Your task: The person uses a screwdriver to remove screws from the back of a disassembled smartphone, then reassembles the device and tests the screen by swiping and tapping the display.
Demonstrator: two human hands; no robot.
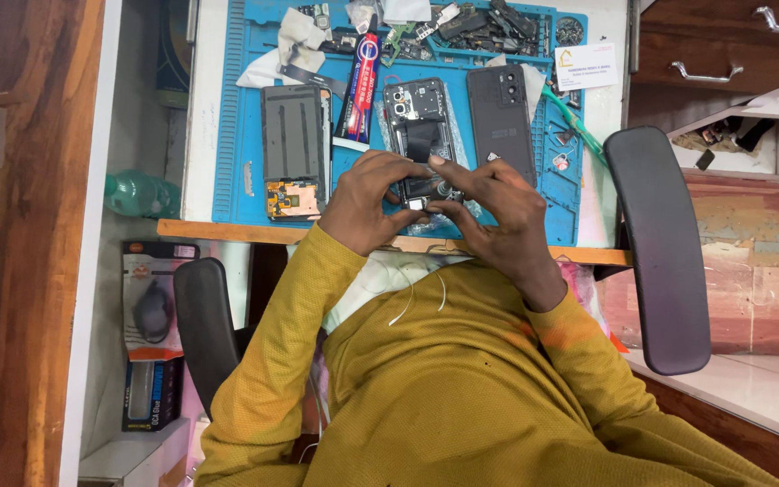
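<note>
Black opened phone (418,135), circuitry exposed, both hands touching

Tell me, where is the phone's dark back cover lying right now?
The dark back cover lies flat on the blue mat, right of the opened phone that both hands work on, with a white card just beyond it.

I have only one view, from the camera on the person's head. It looks steeply down over the chest and yellow sleeves (462,388) toward the blue work mat (236,171) on the desk, so the desk's far side sits at the top of the frame. It is fairly close: the mat fills the upper middle, and chair armrests (660,243) flank the body.
</note>
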